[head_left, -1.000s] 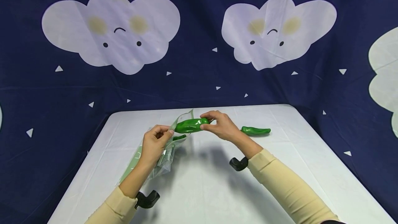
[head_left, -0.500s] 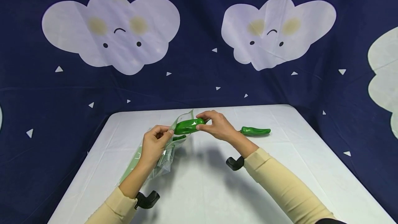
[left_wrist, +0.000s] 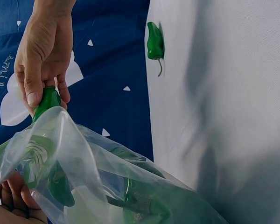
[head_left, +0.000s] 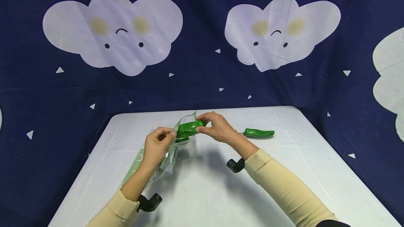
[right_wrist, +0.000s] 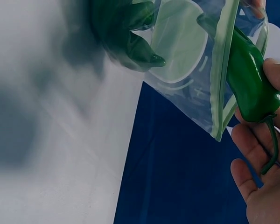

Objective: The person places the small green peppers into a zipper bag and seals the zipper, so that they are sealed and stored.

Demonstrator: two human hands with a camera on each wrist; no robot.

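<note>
A glossy green pepper (head_left: 188, 129) lies partway inside the mouth of a clear zip bag (right_wrist: 219, 70) with green trim. My right hand (head_left: 217, 127) pinches its stem end between thumb and fingers; the curved stem hangs over the palm in the right wrist view. My left hand (head_left: 156, 146) pinches the bag's rim on the near left side. Several more peppers (right_wrist: 142, 51) show through the plastic inside the bag. Another green pepper (head_left: 259, 133) lies on the table, right of and behind my right hand, its stem pointing left.
The bag's lower part with a green printed panel (head_left: 134, 167) hangs over the left of the white-covered table (head_left: 214, 192). A dark blue curtain (head_left: 202, 87) with cloud prints rises along the far table edge.
My right hand has moved left, and the pepper it holds has slid deeper into the bag's mouth. My left hand and the pepper on the table have stayed put.
</note>
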